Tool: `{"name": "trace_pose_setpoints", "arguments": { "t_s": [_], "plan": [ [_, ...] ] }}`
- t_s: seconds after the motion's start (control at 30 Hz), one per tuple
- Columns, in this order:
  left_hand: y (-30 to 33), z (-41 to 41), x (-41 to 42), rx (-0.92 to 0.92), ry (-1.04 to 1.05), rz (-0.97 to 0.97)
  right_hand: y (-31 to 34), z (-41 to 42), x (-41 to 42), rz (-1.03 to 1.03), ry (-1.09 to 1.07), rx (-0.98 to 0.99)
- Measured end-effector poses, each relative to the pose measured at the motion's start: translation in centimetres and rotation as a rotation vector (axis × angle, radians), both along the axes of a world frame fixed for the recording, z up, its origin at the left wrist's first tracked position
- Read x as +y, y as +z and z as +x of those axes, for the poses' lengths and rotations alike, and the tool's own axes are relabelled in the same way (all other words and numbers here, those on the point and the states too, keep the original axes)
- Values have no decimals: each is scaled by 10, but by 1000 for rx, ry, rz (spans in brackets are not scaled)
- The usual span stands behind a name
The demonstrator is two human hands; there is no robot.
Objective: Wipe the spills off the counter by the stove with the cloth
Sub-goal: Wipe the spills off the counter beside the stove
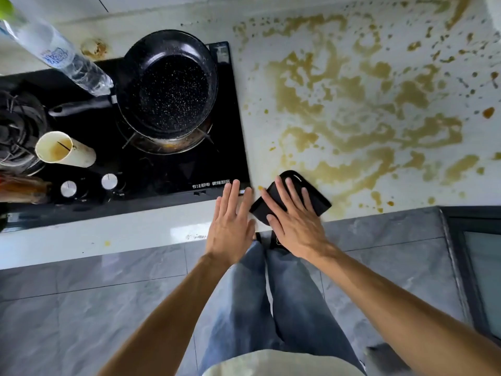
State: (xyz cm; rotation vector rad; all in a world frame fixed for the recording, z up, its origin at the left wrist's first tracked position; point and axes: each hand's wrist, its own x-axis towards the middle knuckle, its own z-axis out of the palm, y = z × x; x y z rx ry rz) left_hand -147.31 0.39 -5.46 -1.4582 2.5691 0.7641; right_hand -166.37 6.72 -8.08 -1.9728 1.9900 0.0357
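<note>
A folded black cloth lies on the white counter near its front edge, just right of the stove. My right hand presses flat on the cloth with straight fingers. My left hand rests flat on the counter edge beside it, fingertips reaching the stove's front right corner. Wide yellow-brown spills cover the counter to the right and behind the cloth, with scattered drops toward the far wall.
A black speckled pan sits on the stove's right burner. A clear plastic bottle and a stained paper cup lie on the left of the stove. Two knobs face the front. Grey tiled floor lies below.
</note>
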Motion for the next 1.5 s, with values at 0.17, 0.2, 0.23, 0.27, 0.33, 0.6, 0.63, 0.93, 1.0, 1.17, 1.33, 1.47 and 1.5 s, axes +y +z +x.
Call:
{"name": "trace_pose_setpoints", "arguments": {
  "t_s": [0.17, 0.2, 0.23, 0.27, 0.33, 0.6, 0.63, 0.93, 1.0, 1.17, 1.33, 1.47, 1.5],
  "plan": [
    [-6, 1, 0, 7, 1, -29, -14, -4, -48, -94, -2, 36],
    [-6, 2, -1, 7, -1, -32, -13, -6, -60, -100, -36, 28],
    [-7, 3, -1, 6, -3, -35, -13, -7, -69, -100, -76, 24],
    [-8, 3, -1, 4, -2, -38, -13, -8, -73, -98, -118, 23],
    [-8, 3, -1, 6, 2, -39, -15, -4, -65, -107, -193, 34],
    [-13, 3, 1, 9, 25, -67, -16, -38, 8, -60, -53, 70],
    [-14, 3, 1, 5, 22, -71, -16, -45, -5, -69, -98, 80],
    [-12, 0, 3, 0, 44, -82, -21, -18, -35, -136, -232, 77],
    [-13, -1, 3, 10, 53, -90, -23, -32, 7, -137, -149, 101],
    [-17, 0, 4, 6, 60, -103, -17, -101, 6, -75, -308, 140],
    [-19, 0, 4, 8, 51, -115, -15, -71, -42, -94, -556, 125],
    [-21, 1, 5, 8, 42, -126, -21, -47, -1, -144, -286, 92],
    [-22, 1, 5, 6, 41, -123, -21, -53, 12, -146, -238, 95]
  ]
}}
